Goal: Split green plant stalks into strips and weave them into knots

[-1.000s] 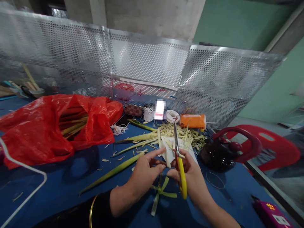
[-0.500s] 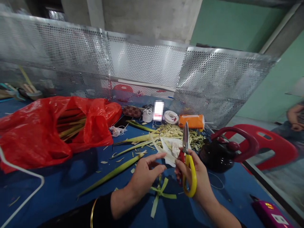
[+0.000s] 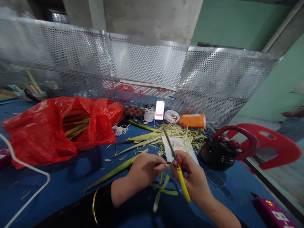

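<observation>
My right hand grips a pair of scissors with one yellow and one red handle; the blades point up and to the left. My left hand is closed in a pinch, its fingertips almost meeting those of my right hand. Whatever lies between them is too small to make out. Just below the hands is a cross-shaped knot of green leaf strips. A long green leaf lies left of my left hand, its upper end hidden. Behind my right hand is a white tissue.
A heap of leaf shreds spreads behind the tissue. On the left, a red plastic bag holds long stalks. A dark kettle stands right, near a purple box. Tape and an orange packet sit before the perforated metal screen.
My hands have come together, and my left fingers have closed into a pinch. The scissors have tilted, their tip swinging left. A pale strip by my left fingers no longer shows there.
</observation>
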`<state>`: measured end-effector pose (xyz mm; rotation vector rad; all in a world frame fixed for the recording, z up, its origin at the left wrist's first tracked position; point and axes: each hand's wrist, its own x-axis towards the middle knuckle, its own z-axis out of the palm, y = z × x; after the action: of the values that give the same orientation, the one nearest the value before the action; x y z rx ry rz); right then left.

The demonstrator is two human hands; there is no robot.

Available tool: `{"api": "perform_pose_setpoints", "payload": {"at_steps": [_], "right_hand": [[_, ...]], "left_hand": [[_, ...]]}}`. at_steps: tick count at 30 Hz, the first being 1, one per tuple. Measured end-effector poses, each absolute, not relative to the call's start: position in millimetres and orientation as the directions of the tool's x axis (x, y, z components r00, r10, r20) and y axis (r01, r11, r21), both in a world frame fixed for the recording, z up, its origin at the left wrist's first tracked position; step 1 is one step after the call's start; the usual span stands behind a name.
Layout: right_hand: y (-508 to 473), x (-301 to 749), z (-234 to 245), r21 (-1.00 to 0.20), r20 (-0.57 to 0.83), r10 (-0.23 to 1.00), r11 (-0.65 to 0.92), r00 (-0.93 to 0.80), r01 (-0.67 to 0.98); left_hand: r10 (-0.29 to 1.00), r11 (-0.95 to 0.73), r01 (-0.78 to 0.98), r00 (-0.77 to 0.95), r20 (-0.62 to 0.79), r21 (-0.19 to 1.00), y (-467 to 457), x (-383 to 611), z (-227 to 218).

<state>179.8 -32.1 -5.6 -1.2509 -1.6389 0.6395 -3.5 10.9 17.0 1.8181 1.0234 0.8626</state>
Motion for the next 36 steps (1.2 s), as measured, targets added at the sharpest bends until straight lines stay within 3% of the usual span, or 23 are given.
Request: {"api": "perform_pose_setpoints", "payload": {"at_steps": [4,7,10,13,18,36], "right_hand": [[-27.2,182.4,-4.5,-0.897,0.358,0.932,0.329,0.049,0.295],[-20.9,189.2,1.7,-0.932,0.295,0.954,0.273,0.061,0.24],[-14.3,201.7,6.3,-0.91,0.232,0.973,0.221,-0.012,0.351],[-10.2,214.2,6.9,-0.845,0.169,0.981,0.196,-0.098,0.497],[-12.9,218.5,6.7,-0.803,0.158,0.968,0.242,-0.197,0.545],[-15.5,200.0,3.2,-0.868,0.01,0.982,0.101,-0.186,0.487]], "left_hand": [[0.867,-0.315,0.374,0.487,0.105,0.872,10.5,-1.1,17.3],[0.931,-0.098,0.321,0.364,-0.027,0.942,17.2,-2.2,21.8],[0.955,0.117,0.151,0.255,-0.153,0.982,28.7,-6.0,22.7],[0.96,0.193,-0.003,0.205,-0.188,0.981,37.8,-10.9,18.1],[0.965,0.222,-0.112,0.17,-0.202,0.969,41.7,-14.1,12.0],[0.935,0.27,-0.059,0.255,-0.247,0.961,37.6,-6.5,11.4]]}}
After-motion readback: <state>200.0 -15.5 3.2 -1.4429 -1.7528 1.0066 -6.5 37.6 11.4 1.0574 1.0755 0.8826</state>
